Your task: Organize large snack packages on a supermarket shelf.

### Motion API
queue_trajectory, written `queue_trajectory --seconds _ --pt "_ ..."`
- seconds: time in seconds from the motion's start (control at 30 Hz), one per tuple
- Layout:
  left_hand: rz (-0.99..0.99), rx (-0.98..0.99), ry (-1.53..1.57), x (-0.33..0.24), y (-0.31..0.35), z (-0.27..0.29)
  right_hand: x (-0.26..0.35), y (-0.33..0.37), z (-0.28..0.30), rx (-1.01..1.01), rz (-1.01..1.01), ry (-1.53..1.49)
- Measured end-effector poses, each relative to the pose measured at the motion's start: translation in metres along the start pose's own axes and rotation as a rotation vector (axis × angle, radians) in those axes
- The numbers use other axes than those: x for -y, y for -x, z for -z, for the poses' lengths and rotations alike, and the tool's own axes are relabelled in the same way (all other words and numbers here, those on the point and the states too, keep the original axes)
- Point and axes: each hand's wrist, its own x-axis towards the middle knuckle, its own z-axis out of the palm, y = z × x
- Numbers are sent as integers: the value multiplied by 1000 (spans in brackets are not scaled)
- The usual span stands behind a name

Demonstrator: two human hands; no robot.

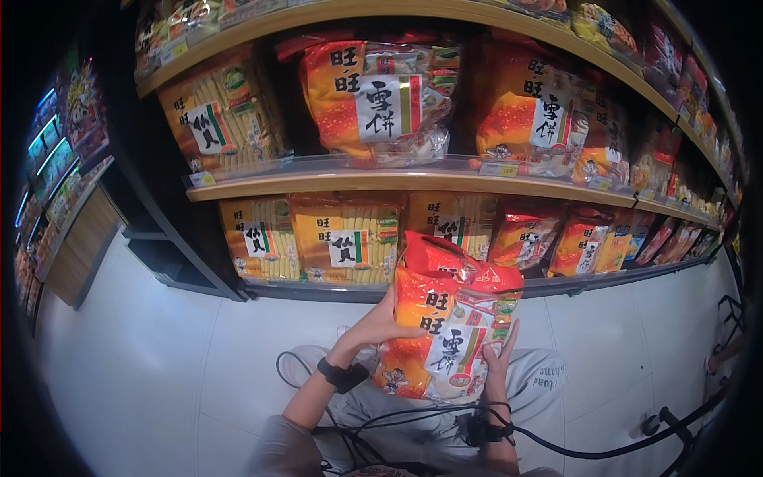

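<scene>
Between my two hands I hold a large red and orange bag of rice crackers [457, 334] upright above my lap, its printed front toward me. My left hand [381, 322] grips its left side, the thumb lying over the front edge. On the right side, my right hand [498, 362] presses against the bag with fingers pointing up. Most fingers of both hands are hidden behind it. A similar red and orange bag [373, 103] stands on the shelf above, and a yellow bag of stick-shaped snacks [346, 242] is on the bottom shelf behind.
A wooden-edged shelf [413, 184] full of bagged snacks curves across in front. Black cables [397, 417] run over my lap between wrist straps. To the right, a dark wheeled frame [675, 433] stands on the pale tiled floor [159, 358]. A wooden display counter [83, 238] is at far left.
</scene>
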Motion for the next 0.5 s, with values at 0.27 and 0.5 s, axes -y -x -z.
queue_trajectory --seconds 0.27,0.5 --pt "151 -270 99 -29 32 -20 -8 0 35 362 -283 -67" --pt "431 -453 395 0 55 -18 -17 11 29 482 -318 -4"
